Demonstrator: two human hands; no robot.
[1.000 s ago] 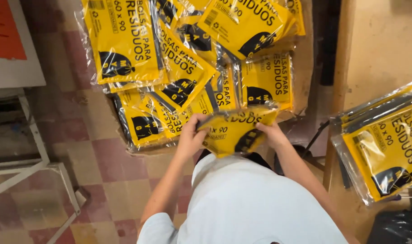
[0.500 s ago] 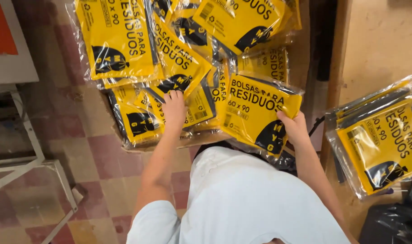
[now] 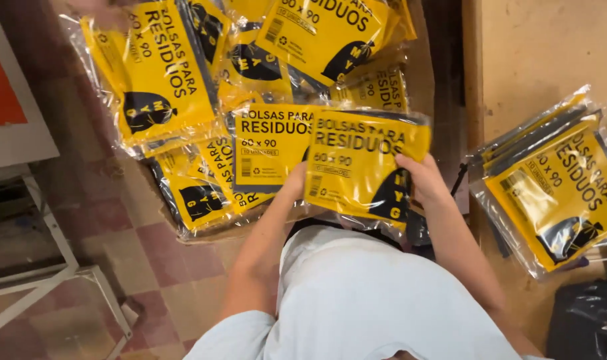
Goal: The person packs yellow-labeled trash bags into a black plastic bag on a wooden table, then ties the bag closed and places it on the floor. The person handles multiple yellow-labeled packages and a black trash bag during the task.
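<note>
Both your hands, left (image 3: 294,183) and right (image 3: 420,175), grip closed on one yellow plastic-wrapped flat packet (image 3: 360,167) above the chequered red-and-cream tile floor (image 3: 150,267), wooden counter (image 3: 537,60) alongside.

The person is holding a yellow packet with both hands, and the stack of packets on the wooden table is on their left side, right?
Not quite. The head view shows both hands, left hand and right hand, holding the yellow packet, but the stack of packets on the wooden table lies on their right.
</note>
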